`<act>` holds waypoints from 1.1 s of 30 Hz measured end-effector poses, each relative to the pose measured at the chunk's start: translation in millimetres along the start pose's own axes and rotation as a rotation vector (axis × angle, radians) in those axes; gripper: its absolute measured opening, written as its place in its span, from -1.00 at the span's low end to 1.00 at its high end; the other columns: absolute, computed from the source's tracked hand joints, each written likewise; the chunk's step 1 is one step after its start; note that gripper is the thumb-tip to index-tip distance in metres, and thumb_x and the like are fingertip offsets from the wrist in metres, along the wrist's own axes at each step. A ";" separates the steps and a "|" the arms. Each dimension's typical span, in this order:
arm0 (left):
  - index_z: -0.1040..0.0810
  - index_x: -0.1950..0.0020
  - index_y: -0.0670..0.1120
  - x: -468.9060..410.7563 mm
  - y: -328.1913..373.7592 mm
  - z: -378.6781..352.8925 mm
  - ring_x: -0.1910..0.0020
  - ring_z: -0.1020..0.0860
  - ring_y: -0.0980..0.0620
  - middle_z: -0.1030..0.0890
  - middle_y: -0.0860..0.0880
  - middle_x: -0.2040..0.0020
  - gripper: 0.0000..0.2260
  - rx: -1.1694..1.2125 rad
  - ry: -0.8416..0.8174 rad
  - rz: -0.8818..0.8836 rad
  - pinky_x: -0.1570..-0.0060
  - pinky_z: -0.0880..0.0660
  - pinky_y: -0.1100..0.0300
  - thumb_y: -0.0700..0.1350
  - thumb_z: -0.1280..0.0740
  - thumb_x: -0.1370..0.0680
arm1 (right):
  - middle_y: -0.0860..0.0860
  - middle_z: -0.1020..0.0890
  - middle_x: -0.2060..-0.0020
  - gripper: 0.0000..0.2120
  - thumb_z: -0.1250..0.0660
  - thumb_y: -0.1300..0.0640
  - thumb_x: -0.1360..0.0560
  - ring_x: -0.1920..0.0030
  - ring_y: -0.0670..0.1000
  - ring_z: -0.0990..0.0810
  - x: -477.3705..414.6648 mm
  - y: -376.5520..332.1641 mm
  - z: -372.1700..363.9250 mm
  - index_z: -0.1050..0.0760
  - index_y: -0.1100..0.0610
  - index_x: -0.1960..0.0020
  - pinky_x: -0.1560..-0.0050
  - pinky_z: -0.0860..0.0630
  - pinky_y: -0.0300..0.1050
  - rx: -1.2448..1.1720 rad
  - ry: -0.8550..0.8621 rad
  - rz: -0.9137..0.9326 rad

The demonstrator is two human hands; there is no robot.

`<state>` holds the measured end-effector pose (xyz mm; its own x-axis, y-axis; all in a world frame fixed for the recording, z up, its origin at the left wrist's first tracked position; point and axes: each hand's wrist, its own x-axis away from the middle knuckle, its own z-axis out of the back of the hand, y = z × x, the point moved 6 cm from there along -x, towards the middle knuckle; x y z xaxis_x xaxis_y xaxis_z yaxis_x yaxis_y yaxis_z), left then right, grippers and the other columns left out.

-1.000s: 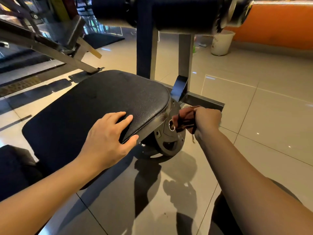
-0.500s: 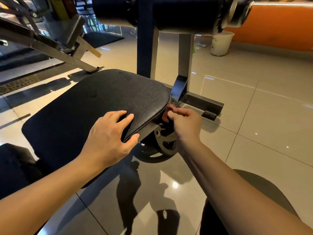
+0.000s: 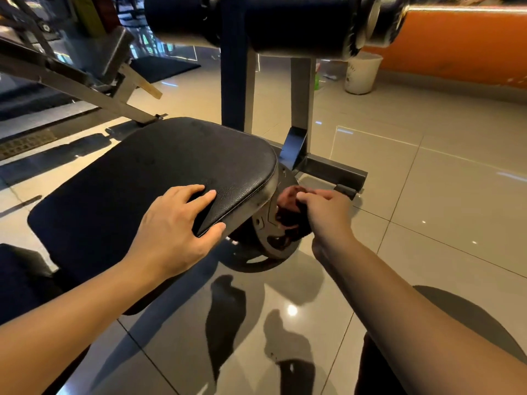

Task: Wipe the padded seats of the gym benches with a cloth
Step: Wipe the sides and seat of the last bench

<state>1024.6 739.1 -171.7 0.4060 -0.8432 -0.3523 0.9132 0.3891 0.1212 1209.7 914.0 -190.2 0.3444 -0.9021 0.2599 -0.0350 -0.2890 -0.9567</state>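
Left hand (image 3: 174,232), right hand (image 3: 328,215) and forearms (image 3: 399,297) are bare; trousers (image 3: 473,317) dark.

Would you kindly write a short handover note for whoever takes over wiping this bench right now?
Left hand: flat on the near right corner of the seat, thumb against its edge.
Right hand: grips the cloth, held against the plate just below the seat's right edge.
Done: the pictures do not show how much of the seat is wiped.
Left: probably bring the cloth up and wipe the seat top.
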 end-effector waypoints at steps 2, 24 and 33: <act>-0.48 -0.49 0.01 -0.7 0.6 0.1 -0.39 -0.43 0.01 -0.50 -0.01 -0.40 -0.36 0.005 0.007 0.002 -0.34 -0.45 -0.04 0.33 -0.20 -0.52 | -0.03 -0.67 0.23 -0.88 -0.36 0.30 -0.57 0.21 -0.06 -0.64 -14.8 -1.2 -4.9 -0.64 0.13 0.06 0.40 -0.60 -0.18 -0.055 0.066 -0.006; -0.60 -0.36 0.03 1.5 -9.8 25.9 -0.38 -0.45 0.12 -0.57 0.10 -0.35 -0.64 0.382 -0.002 0.149 -0.41 -0.38 0.06 0.08 -0.20 -0.64 | 0.05 -0.60 0.20 -0.83 -0.38 0.27 -0.51 0.12 0.04 -0.59 40.5 -2.7 -27.4 -0.59 0.14 0.25 0.23 -0.57 -0.12 0.107 -0.042 -0.023; -0.60 -0.34 -0.01 61.1 -47.0 56.1 -0.16 -0.49 0.09 -0.51 0.09 -0.16 -0.64 0.045 -0.124 0.163 -0.10 -0.55 0.08 0.07 -0.40 -0.58 | -0.10 -0.64 0.14 -0.90 -0.45 0.19 -0.49 0.10 -0.09 -0.62 32.2 22.7 -63.8 -0.62 0.06 0.01 -0.04 -0.64 -0.01 0.097 0.206 0.069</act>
<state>1008.5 648.5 -146.8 0.5468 -0.8109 -0.2083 0.8348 0.5090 0.2099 1160.1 857.9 -195.2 0.1448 -0.9680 0.2052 0.0419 -0.2012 -0.9787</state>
